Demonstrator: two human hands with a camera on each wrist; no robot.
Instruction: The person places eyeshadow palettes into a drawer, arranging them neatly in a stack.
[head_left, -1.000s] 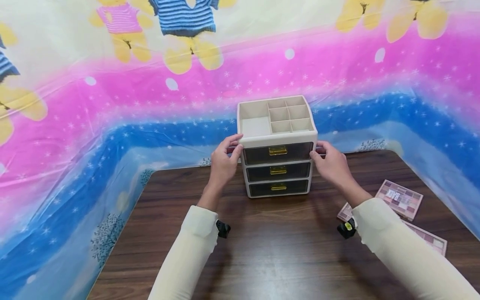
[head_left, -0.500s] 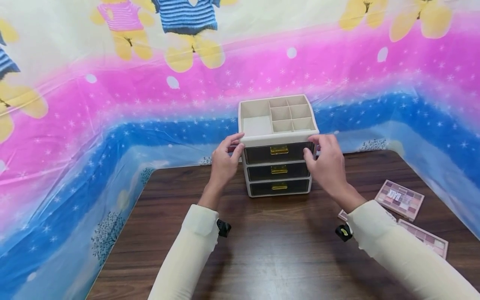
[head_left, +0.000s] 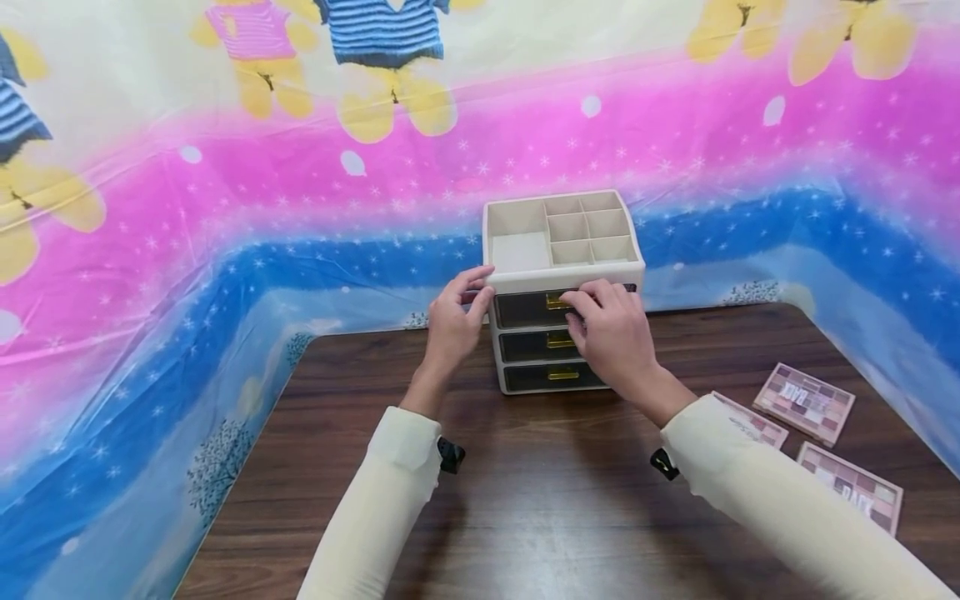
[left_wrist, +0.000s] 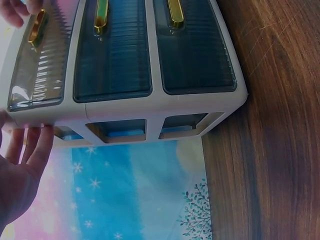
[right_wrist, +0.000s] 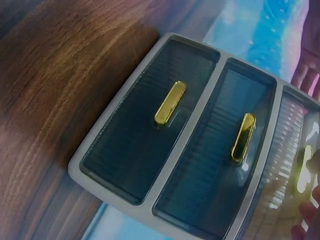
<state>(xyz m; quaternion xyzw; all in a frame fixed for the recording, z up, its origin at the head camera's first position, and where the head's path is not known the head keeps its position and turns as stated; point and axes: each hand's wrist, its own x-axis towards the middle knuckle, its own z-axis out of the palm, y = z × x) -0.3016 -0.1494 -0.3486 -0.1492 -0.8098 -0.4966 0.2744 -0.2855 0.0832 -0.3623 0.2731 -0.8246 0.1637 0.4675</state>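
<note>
A cream storage organizer (head_left: 566, 279) with three dark see-through drawers stands upright at the back of the table. My left hand (head_left: 455, 329) holds its upper left corner, thumb at the front edge and fingers along the side; the left wrist view shows these fingers (left_wrist: 37, 147) against the side wall. Just in front of the top drawer (head_left: 521, 310), my right hand (head_left: 618, 337) has bent fingers at the gold handle (head_left: 555, 301), thumb and forefinger apart. In the right wrist view, a fingertip overlaps that top handle (right_wrist: 304, 170). The two lower drawers are closed.
Three pinkish makeup palettes, one farther back (head_left: 806, 402), one in front (head_left: 855, 492) and one partly behind the sleeve (head_left: 757, 421), lie on the wooden table (head_left: 510, 500) at the right. A patterned cloth (head_left: 375, 217) hangs behind the table.
My right hand has left the organizer's right side and moved left across its front to the top drawer's handle. My left hand stays at the left corner.
</note>
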